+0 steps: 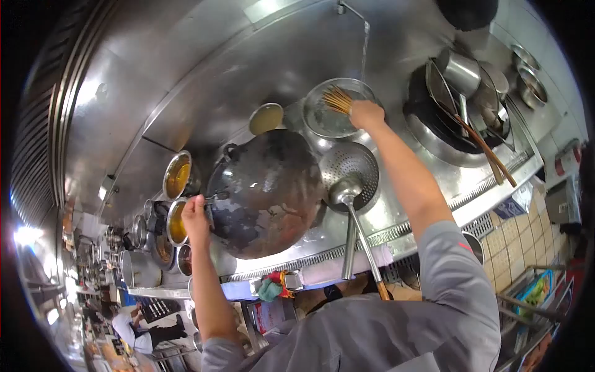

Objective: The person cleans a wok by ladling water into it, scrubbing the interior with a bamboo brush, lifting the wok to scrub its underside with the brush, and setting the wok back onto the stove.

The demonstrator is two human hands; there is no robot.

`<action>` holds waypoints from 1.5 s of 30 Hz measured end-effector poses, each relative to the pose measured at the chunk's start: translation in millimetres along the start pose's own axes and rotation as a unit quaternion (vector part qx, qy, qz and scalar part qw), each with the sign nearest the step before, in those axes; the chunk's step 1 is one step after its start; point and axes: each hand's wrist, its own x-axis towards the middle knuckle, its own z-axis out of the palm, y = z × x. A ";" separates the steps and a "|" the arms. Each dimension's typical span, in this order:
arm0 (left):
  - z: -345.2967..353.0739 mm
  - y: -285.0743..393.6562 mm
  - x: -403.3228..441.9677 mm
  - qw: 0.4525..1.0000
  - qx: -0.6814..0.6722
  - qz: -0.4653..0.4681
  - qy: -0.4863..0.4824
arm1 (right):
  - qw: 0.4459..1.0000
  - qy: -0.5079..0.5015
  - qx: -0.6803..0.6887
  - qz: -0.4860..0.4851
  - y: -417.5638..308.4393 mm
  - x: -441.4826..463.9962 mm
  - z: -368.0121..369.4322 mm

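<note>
My left hand point(196, 217) is closed at the left edge of a large dark wok point(273, 192), by its small handle. The wok is tipped, its blackened, patchy surface facing me. My right hand point(367, 115) grips a bamboo brush point(338, 99), whose bristles are over a round metal basin point(319, 118) of cloudy liquid under a thin spout. Between the wok and my right forearm lie a perforated strainer point(365, 161) and a metal ladle point(346, 189), their long handles pointing toward me.
Left of the wok stand bowls of yellow-orange liquid point(178, 175) and a large pot point(141, 269). At right, another wok point(427, 133) holds stacked utensils. Cloths point(273, 288) lie along the front edge. A person point(133, 328) is at the far lower left.
</note>
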 end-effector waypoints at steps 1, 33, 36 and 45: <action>-1.3 -0.5 3.6 0.998 0.054 0.025 0.011 | 0.999 -0.022 -0.034 0.029 -3.9 17.2 23.2; 83.7 76.5 22.4 0.981 0.066 0.181 -0.004 | 0.988 -0.017 0.018 -0.152 -79.5 -190.8 -116.1; 78.1 67.4 2.0 0.982 0.076 0.174 -0.007 | 0.992 -0.029 -0.084 -0.087 -46.4 -163.1 -129.1; 79.5 72.1 -8.8 0.975 0.090 0.199 0.044 | 0.978 -0.024 -0.019 -0.207 -43.5 -148.8 -131.1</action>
